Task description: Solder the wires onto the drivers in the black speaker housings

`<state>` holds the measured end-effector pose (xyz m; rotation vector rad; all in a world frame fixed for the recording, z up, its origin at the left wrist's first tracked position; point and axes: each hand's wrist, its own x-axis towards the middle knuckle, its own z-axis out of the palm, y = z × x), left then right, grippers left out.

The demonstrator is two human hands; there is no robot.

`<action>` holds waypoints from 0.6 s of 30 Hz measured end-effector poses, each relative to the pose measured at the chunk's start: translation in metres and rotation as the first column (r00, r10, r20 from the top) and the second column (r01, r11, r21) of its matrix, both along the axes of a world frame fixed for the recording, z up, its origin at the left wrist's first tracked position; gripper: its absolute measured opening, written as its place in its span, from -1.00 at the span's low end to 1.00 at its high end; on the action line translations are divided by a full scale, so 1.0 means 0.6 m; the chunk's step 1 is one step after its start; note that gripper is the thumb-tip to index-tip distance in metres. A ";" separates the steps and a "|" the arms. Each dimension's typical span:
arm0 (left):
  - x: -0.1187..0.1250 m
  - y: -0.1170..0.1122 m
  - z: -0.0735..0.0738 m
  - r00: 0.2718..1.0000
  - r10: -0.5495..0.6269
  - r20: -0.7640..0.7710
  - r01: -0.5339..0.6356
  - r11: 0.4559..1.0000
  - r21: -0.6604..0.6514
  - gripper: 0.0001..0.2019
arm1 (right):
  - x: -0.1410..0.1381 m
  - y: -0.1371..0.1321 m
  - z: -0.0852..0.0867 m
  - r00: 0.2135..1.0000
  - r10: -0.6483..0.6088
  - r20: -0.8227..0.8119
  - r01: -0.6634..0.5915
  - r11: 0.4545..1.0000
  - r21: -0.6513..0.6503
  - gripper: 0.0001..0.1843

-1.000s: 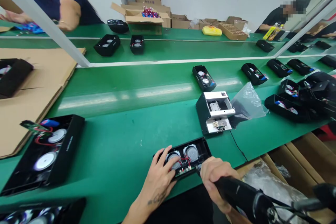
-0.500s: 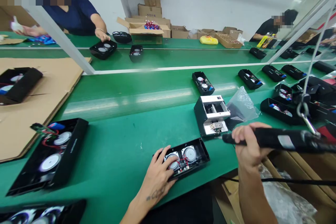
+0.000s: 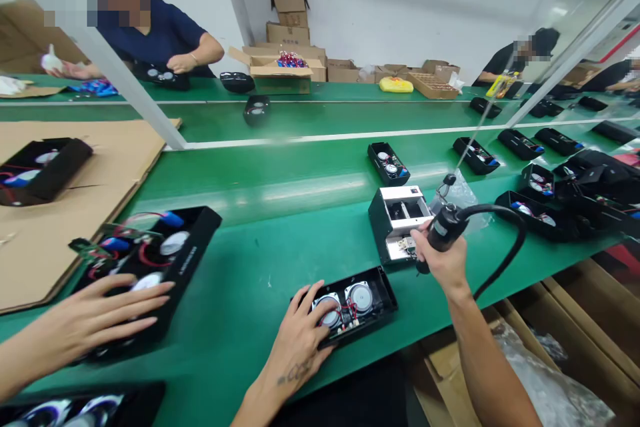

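Left hand point(image 3: 305, 337): flat on the near end of the open speaker shell point(image 3: 356, 303), fingers spread over the left of its two round drivers, pinning it to the table point(image 3: 250, 233). Nothing is clasped; it presses rather than grasps.

Right hand point(image 3: 440, 260): wrapped tight around the black electric screwdriver point(image 3: 447, 230), tip pointed down at the front of the small metal screw feeder point(image 3: 403, 220). Its cable loops off to the right, and a thin line runs up from it.

Speaker shell: at the table's near edge, just in front of the person, open side up, red wires and a small board showing between the drivers.

Screw feeder: just beyond the shell, a clear plastic bag point(image 3: 463, 193) beside it.

Co-worker's hand point(image 3: 85, 323): reaches in from the left onto a larger open speaker shell point(image 3: 150, 267), well apart from the person's own hands.

Beyond: more black shells along the green belt point(image 3: 300, 167), cardboard sheet point(image 3: 60, 193) at left, boxes by the wall.

Risk, wires: in my judgement, the loose red leads lie near the drivers; a driver tip coming down off-line could nick them.

Risk, slip: the shell sits close to the edge; a lighter press from the left hand might let it skate.

Risk, cable: the loop could drag across the feeder.
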<state>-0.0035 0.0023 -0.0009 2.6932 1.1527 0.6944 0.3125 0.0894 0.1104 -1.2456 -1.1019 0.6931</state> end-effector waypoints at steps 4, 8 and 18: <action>0.000 0.000 -0.001 1.000 -0.001 0.023 0.001 1.000 -0.009 -0.75 | -0.005 -0.057 0.001 0.992 0.087 -0.090 -0.087 0.996 0.012 -0.71; 0.001 -0.001 0.001 1.000 -0.001 0.016 0.002 0.999 -0.049 -0.76 | -0.037 -0.122 0.017 0.953 0.247 -0.176 -0.219 0.962 0.164 -0.84; 0.005 -0.005 0.016 1.000 -0.004 -0.012 0.003 0.997 -0.076 -0.80 | -0.181 -0.168 -0.015 0.784 0.574 -0.237 -0.523 0.816 0.248 -0.82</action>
